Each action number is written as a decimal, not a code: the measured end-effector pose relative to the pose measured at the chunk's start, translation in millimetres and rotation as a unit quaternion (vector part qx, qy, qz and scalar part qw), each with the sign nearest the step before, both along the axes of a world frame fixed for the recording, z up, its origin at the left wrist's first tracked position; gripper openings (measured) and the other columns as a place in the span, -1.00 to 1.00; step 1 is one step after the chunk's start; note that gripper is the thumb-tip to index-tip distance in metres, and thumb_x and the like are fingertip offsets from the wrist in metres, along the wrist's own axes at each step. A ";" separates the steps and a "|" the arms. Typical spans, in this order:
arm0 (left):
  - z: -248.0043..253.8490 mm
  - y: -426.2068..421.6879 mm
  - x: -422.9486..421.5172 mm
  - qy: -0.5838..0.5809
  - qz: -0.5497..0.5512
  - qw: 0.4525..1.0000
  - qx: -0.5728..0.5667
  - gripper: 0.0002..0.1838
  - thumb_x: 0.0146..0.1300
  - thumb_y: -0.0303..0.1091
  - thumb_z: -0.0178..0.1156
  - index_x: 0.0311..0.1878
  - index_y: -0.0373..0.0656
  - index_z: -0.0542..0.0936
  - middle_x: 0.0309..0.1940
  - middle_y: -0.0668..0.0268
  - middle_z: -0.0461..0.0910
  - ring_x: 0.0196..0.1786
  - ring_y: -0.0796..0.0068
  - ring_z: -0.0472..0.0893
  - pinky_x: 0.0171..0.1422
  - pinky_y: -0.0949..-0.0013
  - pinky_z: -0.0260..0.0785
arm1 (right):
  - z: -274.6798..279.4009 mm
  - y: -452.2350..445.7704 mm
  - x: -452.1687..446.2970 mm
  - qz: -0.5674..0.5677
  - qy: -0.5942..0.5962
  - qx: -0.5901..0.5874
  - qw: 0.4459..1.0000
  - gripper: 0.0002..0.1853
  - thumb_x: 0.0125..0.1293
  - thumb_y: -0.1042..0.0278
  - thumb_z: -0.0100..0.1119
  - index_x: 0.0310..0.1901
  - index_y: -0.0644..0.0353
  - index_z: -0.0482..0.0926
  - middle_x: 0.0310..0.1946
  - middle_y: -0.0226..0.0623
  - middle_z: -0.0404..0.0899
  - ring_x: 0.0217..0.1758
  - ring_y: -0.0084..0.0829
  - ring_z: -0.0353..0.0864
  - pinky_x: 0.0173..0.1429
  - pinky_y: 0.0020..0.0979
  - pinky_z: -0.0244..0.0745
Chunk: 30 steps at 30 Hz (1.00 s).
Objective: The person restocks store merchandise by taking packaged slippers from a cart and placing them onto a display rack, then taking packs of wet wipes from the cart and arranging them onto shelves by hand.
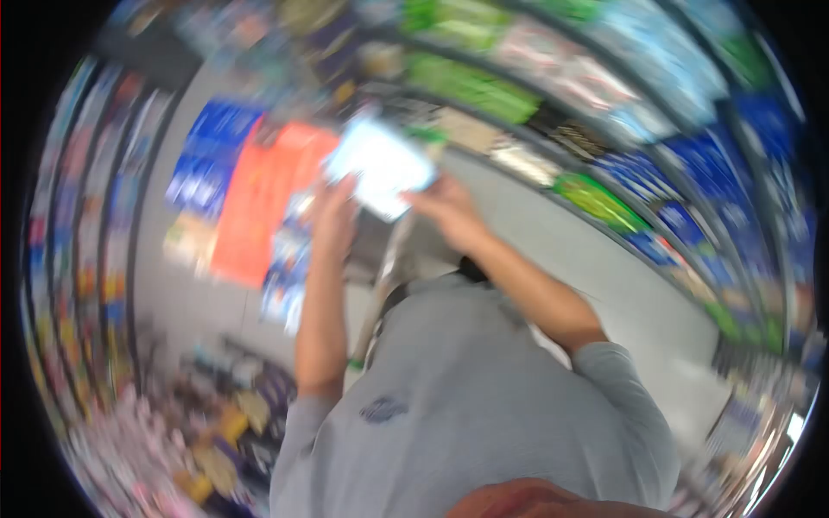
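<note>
Between my two hands is a light-blue and white package (380, 164), blurred by motion, its print unreadable. My left hand (335, 207) grips its left edge, fingers against the side. At the lower right corner, my right hand (449, 207) is closed on the same package. Just left of my left hand lie an orange-red flat bag or sheet (268, 198) and several blue-and-white packs (289, 268). Whether these rest on the floor or on a low stack I cannot tell.
Shelves of green, white and blue packs (604, 164) run along the right. Another shelf (95, 224) curves along the left. Blue packs (211, 155) lie beyond the orange-red piece. Mixed goods (224, 414) fill the lower left. Pale floor tiles (535, 233) show between.
</note>
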<state>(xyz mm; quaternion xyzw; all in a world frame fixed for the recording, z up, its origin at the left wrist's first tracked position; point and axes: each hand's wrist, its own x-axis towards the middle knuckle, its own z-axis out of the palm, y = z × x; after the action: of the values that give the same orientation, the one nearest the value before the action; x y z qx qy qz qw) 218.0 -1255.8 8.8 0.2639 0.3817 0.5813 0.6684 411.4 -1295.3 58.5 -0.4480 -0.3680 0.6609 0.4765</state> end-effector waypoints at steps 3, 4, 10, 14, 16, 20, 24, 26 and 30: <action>34.8 21.5 43.9 0.030 -0.140 0.987 0.076 -0.48 0.14 -0.52 0.24 0.18 -0.39 0.35 0.05 0.09 0.52 0.09 0.27 0.55 0.23 0.20 0.38 | 0.9 -1.9 49.3 -0.044 0.075 0.022 0.996 -0.49 0.16 0.34 0.39 0.10 0.34 0.43 -0.12 -0.24 0.63 -0.03 -0.46 0.60 -0.01 -0.43 0.53; 38.5 27.6 60.9 0.048 -0.156 0.984 0.065 -0.45 0.10 -0.51 0.27 0.18 -0.38 0.35 0.05 0.11 0.52 0.10 0.27 0.54 0.25 0.20 0.36 | 5.5 -4.6 69.0 -0.060 0.067 0.024 0.996 -0.47 0.16 0.31 0.39 0.11 0.33 0.42 -0.14 -0.24 0.63 -0.03 -0.47 0.59 -0.03 -0.45 0.52; 76.7 78.2 179.8 0.160 -0.282 0.939 0.115 -0.36 0.03 -0.48 0.35 0.22 -0.34 0.36 0.04 0.14 0.52 0.10 0.36 0.52 0.21 0.32 0.33 | 17.3 7.0 185.4 -0.135 0.023 0.027 0.990 -0.56 0.17 0.24 0.39 0.00 0.29 0.50 -0.20 -0.29 0.66 -0.16 -0.53 0.63 -0.10 -0.47 0.52; 107.4 119.2 278.4 0.272 -0.373 0.871 0.170 -0.30 -0.02 -0.41 0.44 0.22 -0.33 0.38 0.03 0.17 0.53 0.08 0.39 0.53 0.16 0.35 0.36 | 19.0 22.3 269.8 -0.210 0.047 0.081 0.973 -0.55 0.23 0.41 0.31 0.13 0.26 0.42 -0.08 -0.26 0.64 -0.05 -0.51 0.61 0.05 -0.46 0.49; 126.4 133.1 330.7 0.272 -0.399 0.853 0.199 -0.31 -0.02 -0.44 0.46 0.21 -0.32 0.39 0.05 0.17 0.53 0.10 0.39 0.53 0.17 0.34 0.37 | 30.5 33.0 314.9 -0.256 0.024 0.121 0.959 -0.49 0.18 0.47 0.36 0.14 0.33 0.37 -0.09 -0.18 0.63 -0.07 -0.47 0.63 0.03 -0.43 0.53; 135.7 174.4 419.3 0.271 -0.404 0.819 0.306 -0.28 -0.06 -0.44 0.50 0.20 -0.36 0.39 0.06 0.14 0.55 0.07 0.36 0.56 0.18 0.30 0.41 | 57.8 65.3 401.0 -0.285 -0.048 0.171 0.942 -0.39 0.13 0.59 0.36 0.22 0.34 0.33 0.04 -0.11 0.56 0.06 -0.39 0.57 0.14 -0.39 0.51; 170.8 209.7 472.4 0.503 -0.252 0.715 0.415 -0.17 -0.17 -0.31 0.57 0.19 -0.32 0.37 -0.10 0.09 0.63 -0.04 0.24 0.65 0.07 0.28 0.49 | 83.1 111.1 469.5 -0.258 -0.189 0.248 0.915 -0.30 0.08 0.50 0.43 0.25 0.38 0.30 0.02 -0.06 0.56 0.06 -0.34 0.57 0.13 -0.35 0.50; 192.8 220.8 488.5 0.535 -0.192 0.670 0.478 -0.17 -0.18 -0.24 0.57 0.19 -0.23 0.38 -0.11 0.07 0.63 -0.06 0.15 0.65 0.05 0.24 0.49 | 93.4 136.9 490.2 -0.248 -0.244 0.298 0.889 -0.27 0.05 0.46 0.46 0.24 0.41 0.30 0.00 0.00 0.57 0.06 -0.32 0.57 0.14 -0.33 0.49; 224.6 252.7 502.5 0.634 -0.137 0.543 0.533 -0.20 -0.23 -0.07 0.56 0.14 -0.05 0.43 -0.11 0.02 0.62 -0.05 -0.06 0.61 0.01 0.10 0.46 | 105.5 180.8 508.9 -0.255 -0.354 0.311 0.844 -0.26 0.05 0.33 0.48 0.23 0.38 0.34 0.03 0.04 0.57 0.11 -0.22 0.57 0.20 -0.27 0.46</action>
<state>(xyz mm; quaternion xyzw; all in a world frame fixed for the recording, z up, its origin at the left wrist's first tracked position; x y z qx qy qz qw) 720.5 -1003.2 233.4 0.9204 0.2855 0.2604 0.0599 920.3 -1114.5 163.9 -0.5578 -0.5707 0.1635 0.5800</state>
